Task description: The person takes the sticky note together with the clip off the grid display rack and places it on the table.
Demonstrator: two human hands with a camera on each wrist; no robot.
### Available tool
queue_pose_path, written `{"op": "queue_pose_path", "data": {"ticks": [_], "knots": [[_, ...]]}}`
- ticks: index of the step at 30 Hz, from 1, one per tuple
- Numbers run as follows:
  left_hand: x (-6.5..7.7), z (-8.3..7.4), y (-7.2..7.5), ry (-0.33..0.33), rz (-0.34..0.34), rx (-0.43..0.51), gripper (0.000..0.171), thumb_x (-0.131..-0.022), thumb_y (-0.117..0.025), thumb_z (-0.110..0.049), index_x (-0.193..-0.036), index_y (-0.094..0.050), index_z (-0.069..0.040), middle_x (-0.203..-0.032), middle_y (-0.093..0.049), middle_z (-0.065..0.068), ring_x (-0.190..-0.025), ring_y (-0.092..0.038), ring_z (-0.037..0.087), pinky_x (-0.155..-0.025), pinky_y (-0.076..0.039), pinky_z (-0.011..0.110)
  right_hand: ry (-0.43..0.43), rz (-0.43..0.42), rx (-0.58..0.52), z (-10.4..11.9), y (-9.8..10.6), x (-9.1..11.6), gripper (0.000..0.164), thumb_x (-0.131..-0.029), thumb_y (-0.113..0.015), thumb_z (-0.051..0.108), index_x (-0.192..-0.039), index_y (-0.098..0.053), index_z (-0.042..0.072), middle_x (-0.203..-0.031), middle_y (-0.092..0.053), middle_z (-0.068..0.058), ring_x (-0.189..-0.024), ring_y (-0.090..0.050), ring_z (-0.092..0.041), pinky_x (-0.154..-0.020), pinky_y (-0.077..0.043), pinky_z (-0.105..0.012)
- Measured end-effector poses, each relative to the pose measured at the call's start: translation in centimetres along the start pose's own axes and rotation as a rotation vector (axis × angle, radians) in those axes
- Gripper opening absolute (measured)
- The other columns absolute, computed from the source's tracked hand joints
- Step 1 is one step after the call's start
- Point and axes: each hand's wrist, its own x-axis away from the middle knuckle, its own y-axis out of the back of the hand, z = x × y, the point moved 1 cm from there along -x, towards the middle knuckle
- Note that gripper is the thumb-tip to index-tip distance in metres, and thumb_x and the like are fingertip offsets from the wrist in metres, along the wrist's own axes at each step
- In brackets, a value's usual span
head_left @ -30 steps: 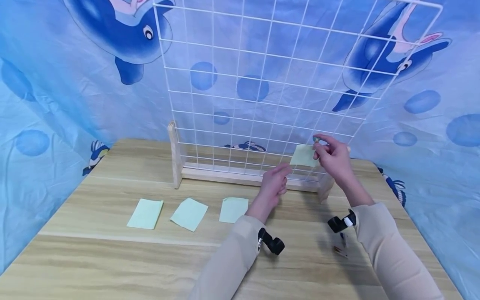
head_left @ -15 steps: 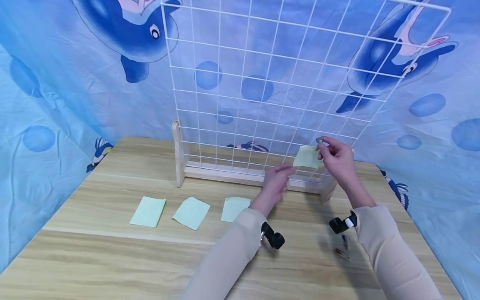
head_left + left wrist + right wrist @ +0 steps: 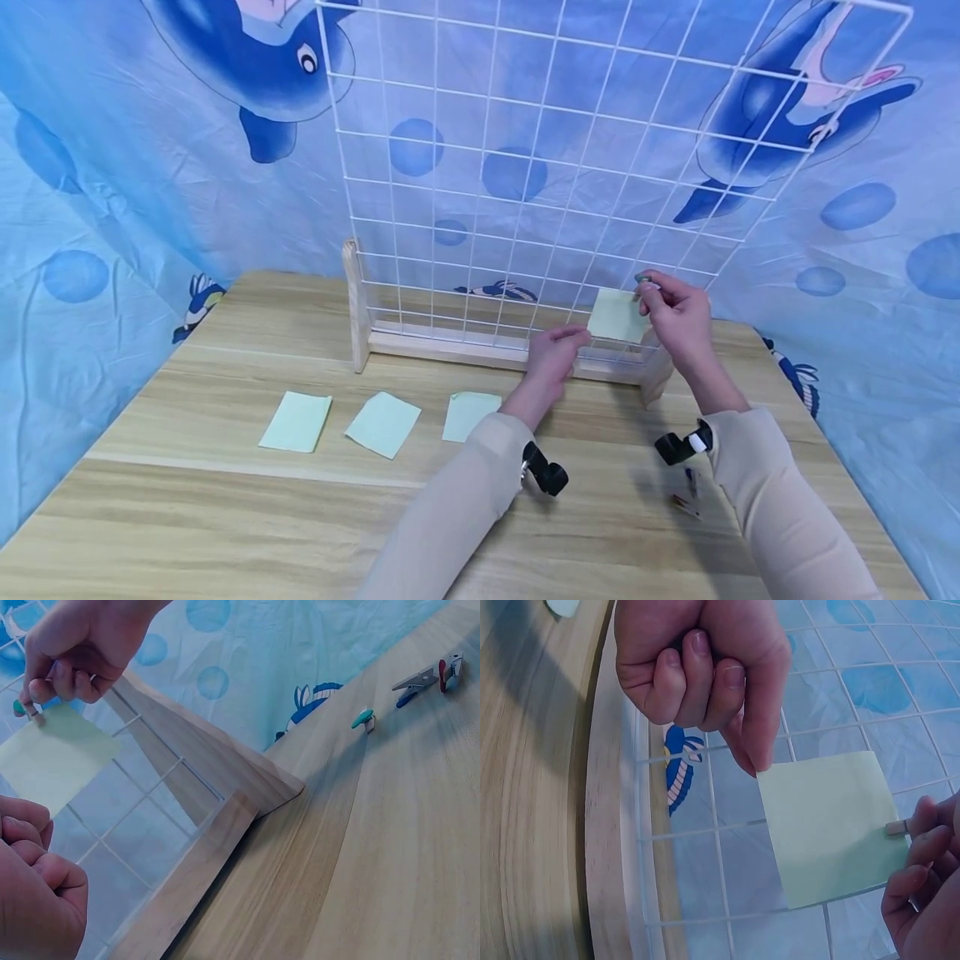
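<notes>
A pale green paper note (image 3: 617,315) lies against the lower right of the white wire grid (image 3: 542,104). My left hand (image 3: 553,358) pinches the note's lower left corner, and its other fingers are curled, as the right wrist view shows. At the note's opposite side, my right hand (image 3: 681,321) grips a small clip (image 3: 20,709) with a green end. The clip's wooden tip (image 3: 896,826) overlaps the note's edge; whether it also catches a wire cannot be told. Three more notes lie in a row on the table: left (image 3: 296,422), middle (image 3: 383,425) and right (image 3: 470,415).
The grid stands in a wooden base (image 3: 450,348) with an upright post (image 3: 356,308) at its left. Near my right forearm lie a green clip (image 3: 364,718), a blue clip (image 3: 415,684) and a red clip (image 3: 450,671). A blue dolphin-print sheet (image 3: 187,192) hangs behind the table.
The head view has shifted slightly, moving everything a little rightward in it. The held note now shows a taller face. Both hands keep their hold at about the same place on the grid.
</notes>
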Motion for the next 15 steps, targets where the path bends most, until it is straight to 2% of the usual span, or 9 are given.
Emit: {"op": "queue_pose_path", "data": {"ticks": [4, 10, 15], "knots": [[0.21, -0.28, 0.06, -0.01, 0.003, 0.002, 0.015, -0.082, -0.072, -0.01, -0.097, -0.074, -0.011, -0.09, -0.068, -0.001, -0.04, -0.028, 0.001, -0.037, -0.022, 0.015, -0.033, -0.045, -0.129, 0.03, -0.14, -0.09, 0.012, -0.092, -0.061, 0.003, -0.096, -0.071, 0.007, -0.059, -0.058, 0.01, -0.054, -0.052, -0.001, -0.043, -0.033, -0.014], [0.41, -0.62, 0.04, -0.022, 0.0, 0.012, 0.015, -0.081, -0.073, -0.009, -0.096, -0.074, -0.009, -0.083, -0.066, -0.002, -0.041, -0.029, 0.001, -0.037, -0.023, 0.015, -0.098, -0.068, -0.257, 0.43, -0.23, -0.22, 0.015, -0.092, -0.062, 0.003, -0.103, -0.068, -0.004, -0.061, -0.059, 0.007, -0.054, -0.05, -0.003, -0.041, -0.029, -0.013], [0.56, -0.71, 0.14, -0.024, -0.007, -0.004, 0.015, -0.081, -0.073, -0.009, -0.096, -0.074, -0.009, -0.088, -0.067, -0.001, -0.041, -0.028, 0.001, -0.038, -0.024, 0.015, -0.123, -0.078, -0.325, 0.92, -0.3, -0.06, 0.012, -0.091, -0.063, 0.002, -0.099, -0.072, 0.003, -0.061, -0.061, 0.005, -0.053, -0.05, -0.004, -0.04, -0.029, -0.013]]}}
